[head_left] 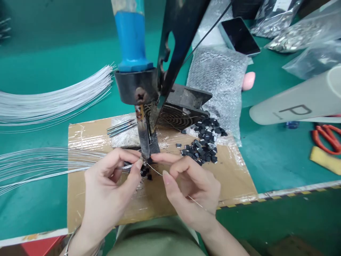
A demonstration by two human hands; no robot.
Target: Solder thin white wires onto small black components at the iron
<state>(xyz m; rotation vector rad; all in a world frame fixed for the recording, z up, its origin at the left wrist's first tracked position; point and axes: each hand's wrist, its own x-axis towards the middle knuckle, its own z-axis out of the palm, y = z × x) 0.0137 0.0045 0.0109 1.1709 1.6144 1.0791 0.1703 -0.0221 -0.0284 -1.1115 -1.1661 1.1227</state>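
Fingers (132, 176) of the left hand (106, 192) pinch a tiny part (144, 162), too small to make out, right under the iron's tip, while those of the right hand (193, 185) loosely hold one thin wire (156, 170) whose end reaches the same spot. Left of them run two bundles of white wires, strands too many to count: an upper bundle (58, 99) well apart and a lower bundle (53, 165) passing beneath the left hand. Just beyond the left fingers lie a few metal rods (121, 128). One blue-handled iron (131, 42) and one black bracket (178, 39) stand directly ahead, blocking part of a single fan (186, 95). Right of the fingers, small black pieces (204, 144) make an uncountable heap. Past it come bubble wrap (218, 78), one phone (239, 35), one pink object (248, 81), at least three clear bags (301, 35), one pale cylinder (295, 99) marked P, red-handled scissors (326, 137) and one yellow block (325, 160). Under the fingers, cardboard (231, 181) covers the green table (271, 153), its near edge taped in stripes; green floor (306, 217) shows below, right.
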